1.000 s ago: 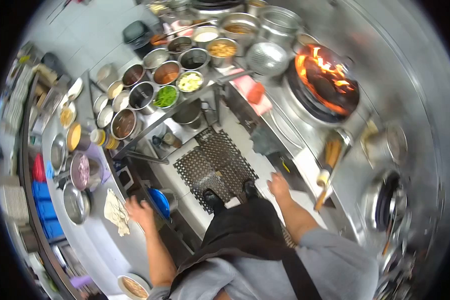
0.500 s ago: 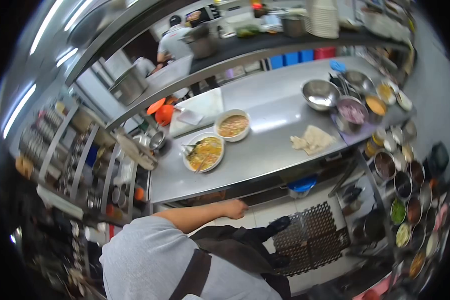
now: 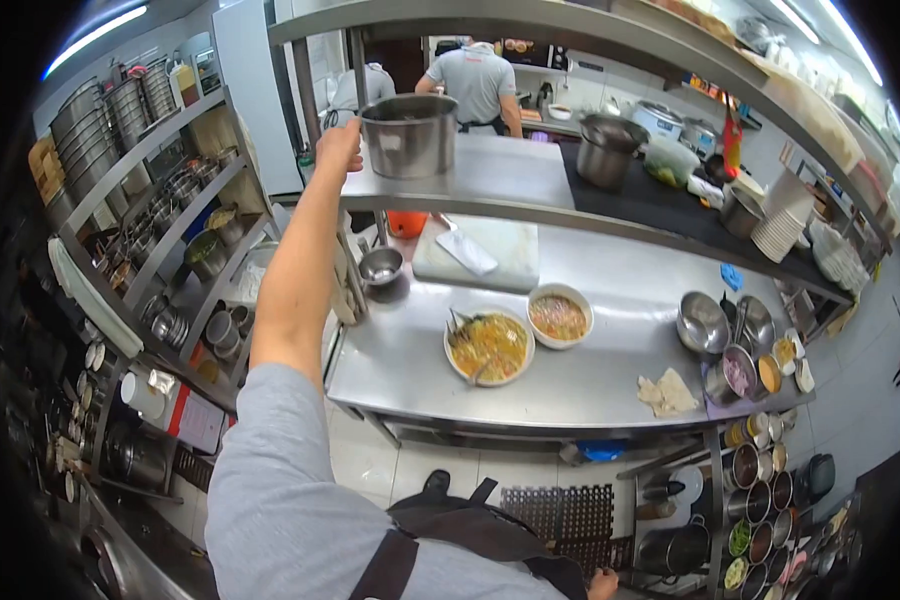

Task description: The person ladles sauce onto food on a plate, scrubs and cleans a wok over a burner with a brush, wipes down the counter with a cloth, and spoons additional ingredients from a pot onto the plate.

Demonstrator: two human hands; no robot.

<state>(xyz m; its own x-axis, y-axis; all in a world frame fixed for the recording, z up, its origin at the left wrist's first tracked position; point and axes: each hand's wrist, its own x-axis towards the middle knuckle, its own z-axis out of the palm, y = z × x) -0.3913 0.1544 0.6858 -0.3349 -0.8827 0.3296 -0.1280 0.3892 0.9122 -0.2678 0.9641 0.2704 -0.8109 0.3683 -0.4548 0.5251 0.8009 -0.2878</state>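
Observation:
My left arm reaches up to the raised shelf, where my left hand [image 3: 340, 148] is closed at the left side of a deep steel pot [image 3: 408, 140]. The exact grip at the pot's side is hard to make out. Below, on the steel counter, stand a white bowl of yellow noodle-like food [image 3: 490, 346] with utensils in it and a second white bowl of reddish-brown food [image 3: 558, 316]. At the bottom edge, low beside the apron, only part of my right hand [image 3: 602, 583] shows; its fingers are mostly hidden.
A cleaver [image 3: 467, 250] lies on a white cutting board [image 3: 520, 265]. Steel bowls [image 3: 703, 322] and a folded cloth [image 3: 667, 393] sit on the right. A second pot [image 3: 607, 152] stands on the shelf. Two people work beyond it. A perforated mat [image 3: 560, 510] covers the floor.
My left hand has risen from low in front of the counter to the pot on the shelf. The view has turned left and levelled, and my right hand has come into view.

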